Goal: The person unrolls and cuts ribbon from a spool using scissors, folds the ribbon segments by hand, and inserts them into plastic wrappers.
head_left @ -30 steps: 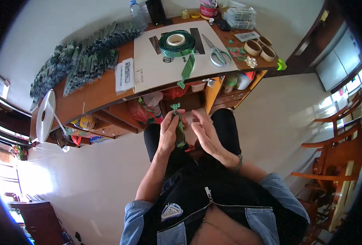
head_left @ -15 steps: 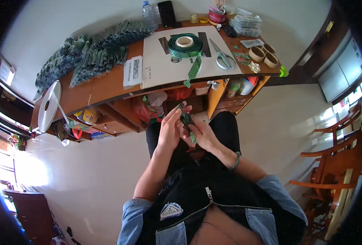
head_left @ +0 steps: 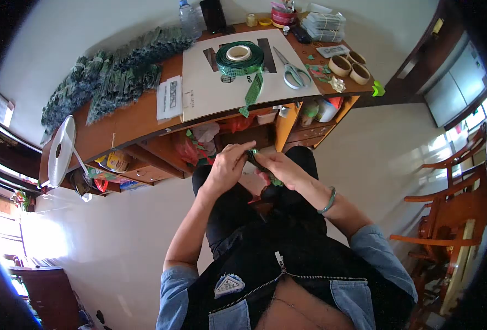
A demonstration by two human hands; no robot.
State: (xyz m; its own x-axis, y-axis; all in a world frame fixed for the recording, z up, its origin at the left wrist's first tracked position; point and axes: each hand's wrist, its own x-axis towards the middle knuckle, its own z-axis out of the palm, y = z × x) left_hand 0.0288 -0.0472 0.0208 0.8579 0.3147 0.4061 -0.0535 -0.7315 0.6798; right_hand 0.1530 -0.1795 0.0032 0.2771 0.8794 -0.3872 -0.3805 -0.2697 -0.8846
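Note:
Above my lap, both hands work at a folded piece of green patterned ribbon (head_left: 251, 156), mostly covered by my fingers. My left hand (head_left: 225, 166) is closed at its upper end, the index finger reaching across the top and the thumb hidden. From the other side, my right hand (head_left: 283, 169) pinches the same ribbon, thumb along it; some green shows beneath the palm. On the desk ahead lies a large roll of green ribbon (head_left: 247, 67), its loose end (head_left: 253, 91) hanging toward the front edge. Scissors (head_left: 294, 71) rest to the right of the roll.
The wooden desk (head_left: 136, 124) bears bundled green strips (head_left: 125, 69), a white sheet (head_left: 202, 102), tape rolls (head_left: 339, 66), a water bottle (head_left: 189, 21) and stacked packets (head_left: 324, 27). A white ribbon reel (head_left: 62, 153) leans at its left end. Wooden chairs (head_left: 447, 203) stand right.
Both hands have turned about the ribbon, which is now more covered. My left index finger extends over its top, and my right hand has shifted slightly right. The head view has shifted slightly.

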